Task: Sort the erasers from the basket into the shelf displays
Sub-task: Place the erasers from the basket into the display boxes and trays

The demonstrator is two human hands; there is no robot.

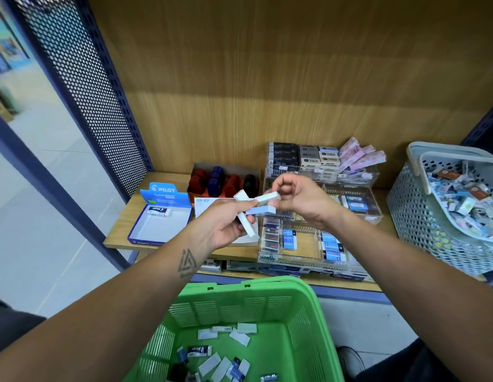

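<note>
Green basket: nearest the camera at 6 o'clock, below the forearms; loose erasers are scattered over its floor, so plenty of sorting is judged to be left.
Left hand: raised above the basket, toward the shelf; its grip is curled round a white bar eraser, held fanned out so that it can be told from the others.
Right hand: at 3 o'clock of the left hand, almost touching it; its grip pinches a second white eraser, apparently being drawn out of the bunch.
Pale blue eraser: caught between the two hands; which hand bears it cannot be told.
Pilot box: on the shelf at 9 o'clock of the hands, lid propped up, one sleeved eraser lying in it; a likely slot for matching stock.
Clear tiered display: beyond and beneath the right hand, erasers filed by kind in its compartments.
Stamp tray: at 11 o'clock of the hands, holding red, blue and black pieces.
Grey basket: on the shelf at 3 o'clock, heaped with mixed erasers.
</note>
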